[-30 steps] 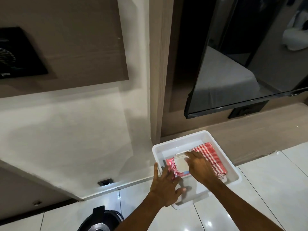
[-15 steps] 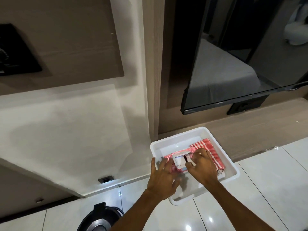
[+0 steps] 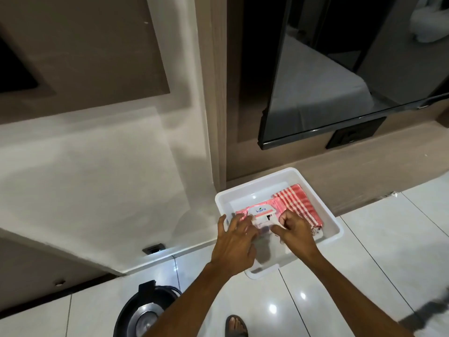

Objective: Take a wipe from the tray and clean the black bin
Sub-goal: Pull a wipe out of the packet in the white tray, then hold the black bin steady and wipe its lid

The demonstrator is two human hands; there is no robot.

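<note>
We begin with the glossy white tiled floor (image 3: 364,276), which carries everything here. Against its far edge, where the tiles meet the wood-panelled wall, sits the shallow white plastic tray (image 3: 325,210). At the near-left edge of the floor stands the round black bin with a shiny metal lid (image 3: 143,312), well apart from the tray and not yet touched by any wipe.

Inside the tray, a folded red-and-white striped cloth (image 3: 298,205) lies along the right side, and just beside it, toward the left, lies the pink soft pack of wet wipes with a white flip lid (image 3: 261,212).

What has changed over the last second is the pack's lid: a second ago it was shut under our right hand, and now it stands flipped up, with the dark dispensing slot showing beneath it. Our left hand (image 3: 234,246) has slid from the tray's near rim onto the pack, fingers spread and pressing it flat, grasping nothing. Our right hand (image 3: 295,231) has gone from lying flat on the lid to a clench, thumb and forefinger pinched at the slot on what looks like a white wipe (image 3: 275,221) coming out.

We judge the wipe is nearly free; the bin comes next.
</note>
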